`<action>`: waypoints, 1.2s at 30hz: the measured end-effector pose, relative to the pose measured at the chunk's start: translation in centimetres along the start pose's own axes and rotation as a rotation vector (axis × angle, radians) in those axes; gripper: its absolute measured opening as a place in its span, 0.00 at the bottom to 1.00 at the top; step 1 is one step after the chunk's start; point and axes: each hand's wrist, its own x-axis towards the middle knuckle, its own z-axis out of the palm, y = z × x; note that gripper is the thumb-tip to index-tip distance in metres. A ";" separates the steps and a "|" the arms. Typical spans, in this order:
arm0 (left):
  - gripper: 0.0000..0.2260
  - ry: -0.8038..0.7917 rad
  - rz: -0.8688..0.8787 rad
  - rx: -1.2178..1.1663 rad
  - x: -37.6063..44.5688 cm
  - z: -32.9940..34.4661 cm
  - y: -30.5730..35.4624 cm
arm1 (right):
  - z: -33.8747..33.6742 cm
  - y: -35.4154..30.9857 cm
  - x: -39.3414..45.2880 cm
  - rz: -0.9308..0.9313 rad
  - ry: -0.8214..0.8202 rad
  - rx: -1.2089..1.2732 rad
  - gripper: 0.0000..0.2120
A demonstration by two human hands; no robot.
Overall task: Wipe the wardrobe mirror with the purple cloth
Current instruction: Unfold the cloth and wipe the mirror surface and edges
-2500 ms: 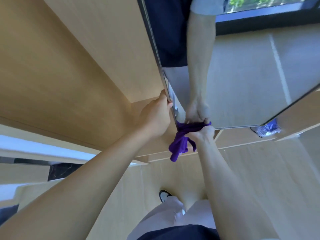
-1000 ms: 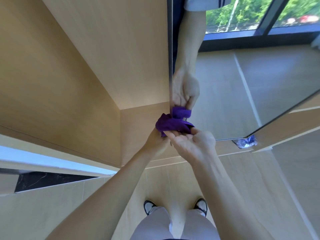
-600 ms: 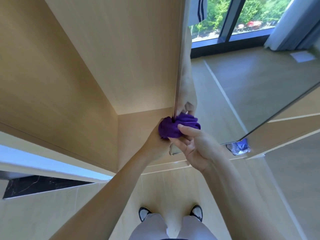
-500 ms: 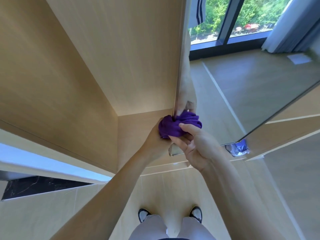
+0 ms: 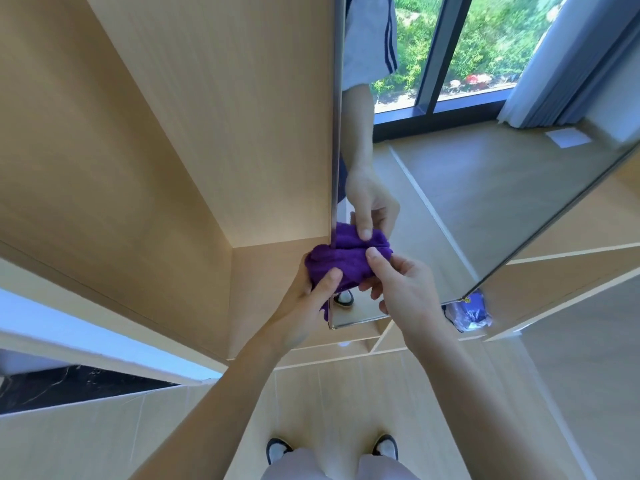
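Purple cloth [image 5: 341, 263]: bunched into a wad, held between both hands at the left edge of the mirror, low on the panel, in front of the metal edge strip; whether it touches the glass cannot be told.
Left hand [image 5: 304, 299]: fingers curled round the left side and underside of the cloth; thumb laid across its front face, gripping.
Right hand [image 5: 403, 289]: thumb tip pressed on the upper right part of the cloth; remaining fingers loosely curled beneath it, the index side meeting the cloth in a pinch.
Wardrobe mirror [image 5: 485, 209]: tall frameless panel with a thin metal edge, tilted in the view; lower corner visible below the hands. Reflection shows a hand with the cloth, a forearm, a short striped sleeve, wood flooring, a window and a curtain.
Wardrobe interior [image 5: 194, 143]: light wood panels to the left of the mirror, meeting in a recessed corner just behind the cloth.
Plastic bag [image 5: 469, 311]: crumpled, clear with blue and purple contents, lying beside the mirror's lower right corner.
Shoes [image 5: 278, 450]: two dark shoes with white toes, standing on pale wood floor directly below the hands.
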 end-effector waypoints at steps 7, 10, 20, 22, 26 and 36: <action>0.11 0.360 0.142 -0.136 1.4 4.3 3.8 | -2.6 -2.0 0.9 -0.324 -0.069 -0.519 0.20; 0.09 0.430 0.262 -0.022 1.3 4.5 5.9 | -3.7 -3.2 1.1 -0.446 -0.062 -0.540 0.12; 0.17 0.431 0.356 0.044 3.7 3.0 8.0 | -2.8 -7.7 1.0 -1.110 0.096 -0.443 0.03; 0.20 0.445 0.321 0.013 3.9 3.0 7.1 | -2.3 -7.7 0.8 -1.279 0.218 -0.480 0.10; 0.22 0.452 0.272 0.051 3.8 3.0 5.7 | -2.5 -11.1 2.8 -1.515 0.424 -0.593 0.24; 0.15 0.432 0.468 0.112 3.8 2.4 14.4 | -2.4 -11.8 7.2 -1.576 0.573 -0.889 0.34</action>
